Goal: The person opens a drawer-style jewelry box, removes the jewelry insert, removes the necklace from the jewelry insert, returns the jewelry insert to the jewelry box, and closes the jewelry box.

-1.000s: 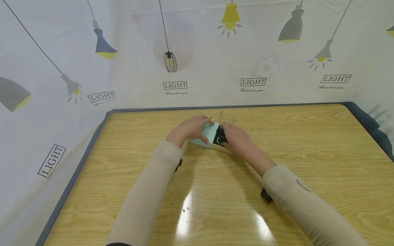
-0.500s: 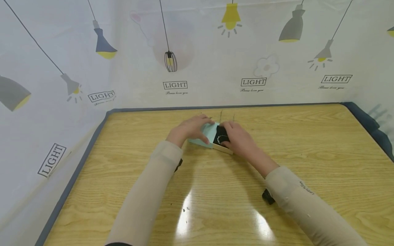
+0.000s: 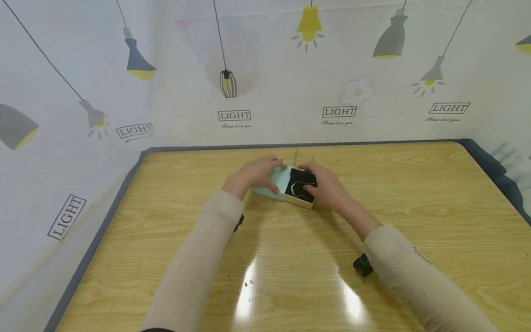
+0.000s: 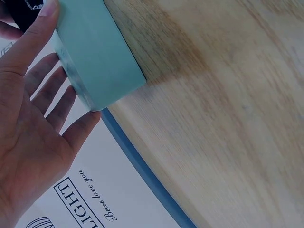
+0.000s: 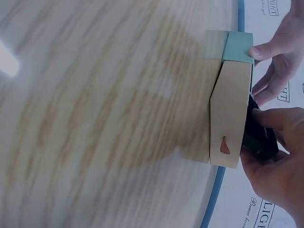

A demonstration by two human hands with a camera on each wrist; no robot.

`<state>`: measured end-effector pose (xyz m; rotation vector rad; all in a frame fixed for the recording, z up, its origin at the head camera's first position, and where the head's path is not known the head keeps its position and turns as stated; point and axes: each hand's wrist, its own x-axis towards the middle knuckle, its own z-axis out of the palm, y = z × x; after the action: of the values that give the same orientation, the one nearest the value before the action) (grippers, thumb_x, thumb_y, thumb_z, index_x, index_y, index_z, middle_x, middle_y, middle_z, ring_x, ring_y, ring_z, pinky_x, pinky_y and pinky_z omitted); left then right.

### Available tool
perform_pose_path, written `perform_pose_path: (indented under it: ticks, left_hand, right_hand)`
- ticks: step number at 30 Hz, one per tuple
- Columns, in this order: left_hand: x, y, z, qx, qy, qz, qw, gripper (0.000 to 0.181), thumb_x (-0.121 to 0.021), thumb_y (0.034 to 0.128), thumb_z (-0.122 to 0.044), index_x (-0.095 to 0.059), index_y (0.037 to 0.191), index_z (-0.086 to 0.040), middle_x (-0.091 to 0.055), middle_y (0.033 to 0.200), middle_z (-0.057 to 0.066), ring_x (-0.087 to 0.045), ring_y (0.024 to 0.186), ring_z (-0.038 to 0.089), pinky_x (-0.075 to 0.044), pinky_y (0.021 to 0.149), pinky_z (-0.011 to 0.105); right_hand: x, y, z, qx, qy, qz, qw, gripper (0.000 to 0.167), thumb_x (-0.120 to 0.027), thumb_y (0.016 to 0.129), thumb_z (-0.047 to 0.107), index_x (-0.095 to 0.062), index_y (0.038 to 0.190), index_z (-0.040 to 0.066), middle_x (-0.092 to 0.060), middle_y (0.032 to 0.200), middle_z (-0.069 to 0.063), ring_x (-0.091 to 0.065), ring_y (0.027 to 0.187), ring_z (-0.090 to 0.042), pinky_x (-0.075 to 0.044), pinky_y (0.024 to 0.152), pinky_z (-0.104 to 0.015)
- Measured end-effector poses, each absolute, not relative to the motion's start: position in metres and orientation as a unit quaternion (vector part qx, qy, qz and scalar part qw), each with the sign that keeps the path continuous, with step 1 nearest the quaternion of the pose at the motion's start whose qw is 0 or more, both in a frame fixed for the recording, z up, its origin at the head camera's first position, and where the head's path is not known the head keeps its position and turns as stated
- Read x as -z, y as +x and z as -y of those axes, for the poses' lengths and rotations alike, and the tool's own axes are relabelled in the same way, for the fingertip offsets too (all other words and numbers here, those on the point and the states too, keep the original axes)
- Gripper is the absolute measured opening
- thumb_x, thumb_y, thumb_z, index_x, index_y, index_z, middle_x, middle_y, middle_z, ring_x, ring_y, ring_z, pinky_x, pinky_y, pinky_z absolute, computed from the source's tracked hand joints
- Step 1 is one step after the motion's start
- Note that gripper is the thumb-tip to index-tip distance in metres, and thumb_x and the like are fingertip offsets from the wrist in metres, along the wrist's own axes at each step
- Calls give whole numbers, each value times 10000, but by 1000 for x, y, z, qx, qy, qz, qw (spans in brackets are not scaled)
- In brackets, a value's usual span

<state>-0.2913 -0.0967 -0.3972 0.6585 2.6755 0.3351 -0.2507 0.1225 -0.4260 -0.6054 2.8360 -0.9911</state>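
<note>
A mint-green box sleeve (image 3: 281, 178) lies on the table, its cream drawer (image 5: 230, 109) pulled partway out to the right. My left hand (image 3: 257, 174) grips the sleeve, thumb on the near side and fingers along the far side, as the left wrist view (image 4: 95, 52) confirms. In the drawer is a black pad (image 3: 297, 175) carrying a thin silver chain (image 3: 292, 189) with small beads or stones. My right hand (image 3: 329, 186) pinches this pad at its right end; in the right wrist view the pad stands partly above the drawer's wall. The drawer's inside is hidden.
The wooden table (image 3: 186, 263) has a dark blue edge (image 3: 232, 147) along the back and left. A white curtain (image 3: 286, 83) printed with lamps hangs behind it. Small dark specks (image 3: 246, 284) lie nearer the front. Dark fabric (image 3: 485, 159) shows at the right.
My right hand has shifted slightly right, with the pad's end, and more of the black pad and chain shows. My left hand keeps its grip on the sleeve.
</note>
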Motion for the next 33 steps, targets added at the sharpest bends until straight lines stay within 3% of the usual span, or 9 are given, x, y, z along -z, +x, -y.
perform_pose_path:
  ticks: [5, 14, 21, 28, 33]
  left_hand:
    - [398, -294, 97, -116, 238, -947, 182, 842, -834, 789, -397, -426, 1510, -248, -325, 1623, 26, -376, 1450, 261, -381, 1176, 488]
    - [397, -294, 97, -115, 242, -946, 184, 845, -831, 795, -386, -417, 1517, -240, -328, 1620, 34, -390, 1437, 263, -395, 1166, 479]
    - [397, -293, 96, -115, 243, -946, 181, 833, -829, 798, -389, -427, 1511, -233, -340, 1613, 35, -378, 1450, 265, -370, 1188, 470]
    - [396, -292, 97, -118, 245, -946, 177, 833, -839, 789, -379, -438, 1503, -224, -363, 1598, 40, -402, 1430, 261, -378, 1184, 453]
    - [397, -291, 98, -124, 242, -945, 180, 834, -839, 792, -365, -433, 1506, -227, -352, 1604, 35, -394, 1434, 255, -366, 1194, 446]
  right_hand:
    - [423, -252, -125, 373, -157, -913, 46, 527, -677, 931, 59, -489, 1423, 47, -578, 1354, -224, -532, 1285, -403, -443, 1101, -551]
    - [421, -253, -129, 451, -94, -886, 62, 471, -658, 947, 91, -523, 1396, 47, -598, 1355, -220, -613, 1177, -396, -530, 1003, -493]
    - [419, -254, -131, 476, -78, -875, 43, 433, -671, 936, 74, -549, 1348, 14, -617, 1333, -227, -617, 1189, -407, -525, 1028, -486]
    - [417, -249, -127, 489, -67, -869, 12, 387, -664, 938, 69, -575, 1308, -1, -625, 1314, -220, -648, 1107, -375, -557, 947, -423]
    - [414, -248, -125, 505, -63, -861, -17, 357, -657, 936, 56, -578, 1276, -20, -625, 1298, -214, -633, 1100, -364, -538, 963, -424]
